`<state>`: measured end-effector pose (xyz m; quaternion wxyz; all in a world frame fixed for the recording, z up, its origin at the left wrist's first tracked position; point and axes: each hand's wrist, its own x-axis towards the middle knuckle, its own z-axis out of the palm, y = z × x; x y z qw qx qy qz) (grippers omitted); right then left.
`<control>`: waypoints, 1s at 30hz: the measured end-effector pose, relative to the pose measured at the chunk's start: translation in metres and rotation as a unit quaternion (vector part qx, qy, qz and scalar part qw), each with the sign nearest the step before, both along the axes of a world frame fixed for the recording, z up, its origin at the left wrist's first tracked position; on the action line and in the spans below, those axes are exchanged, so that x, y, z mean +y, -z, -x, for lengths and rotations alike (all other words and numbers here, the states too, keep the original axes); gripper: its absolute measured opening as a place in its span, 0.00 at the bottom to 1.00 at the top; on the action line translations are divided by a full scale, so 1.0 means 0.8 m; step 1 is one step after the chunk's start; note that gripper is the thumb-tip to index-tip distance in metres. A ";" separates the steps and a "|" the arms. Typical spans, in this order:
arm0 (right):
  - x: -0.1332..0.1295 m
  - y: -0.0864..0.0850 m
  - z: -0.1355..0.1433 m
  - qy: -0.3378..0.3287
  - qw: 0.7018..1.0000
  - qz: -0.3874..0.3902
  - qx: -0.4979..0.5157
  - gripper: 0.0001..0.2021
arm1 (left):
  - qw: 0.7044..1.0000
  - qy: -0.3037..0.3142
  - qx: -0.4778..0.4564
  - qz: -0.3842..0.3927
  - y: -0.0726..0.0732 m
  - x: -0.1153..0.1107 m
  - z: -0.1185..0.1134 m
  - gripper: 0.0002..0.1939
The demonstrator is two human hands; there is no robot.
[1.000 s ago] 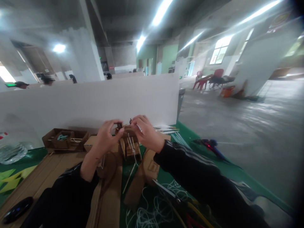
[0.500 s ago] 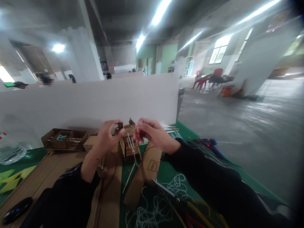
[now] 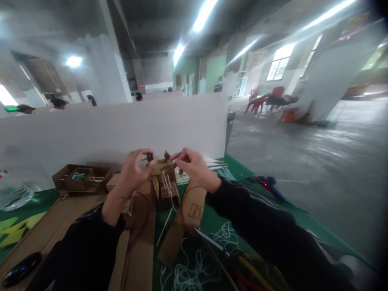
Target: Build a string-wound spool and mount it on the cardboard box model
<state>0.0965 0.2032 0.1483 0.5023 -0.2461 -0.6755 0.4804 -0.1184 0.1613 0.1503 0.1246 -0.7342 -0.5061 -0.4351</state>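
We had our left hand (image 3: 131, 171) curled at the left side of a small cardboard model (image 3: 168, 196), thumb and forefinger about a small dark piece (image 3: 149, 156). Our right hand (image 3: 194, 167) was raised across from it, fingertips near a dark upright (image 3: 167, 155) at the model's top; whether they gripped anything, we could not tell. Nearer us, open scissors (image 3: 226, 254) pointed toward a cardboard strip (image 3: 194, 206), beside tangled white string (image 3: 228, 232) on the green tablecloth (image 3: 216, 211). We faced a white partition (image 3: 151, 125), with an open cardboard box (image 3: 60, 182) to our left.
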 end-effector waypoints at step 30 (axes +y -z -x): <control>0.045 0.026 0.015 0.005 0.997 0.081 -0.019 0.03 | 0.981 0.095 -0.103 0.135 0.021 0.043 0.000 0.14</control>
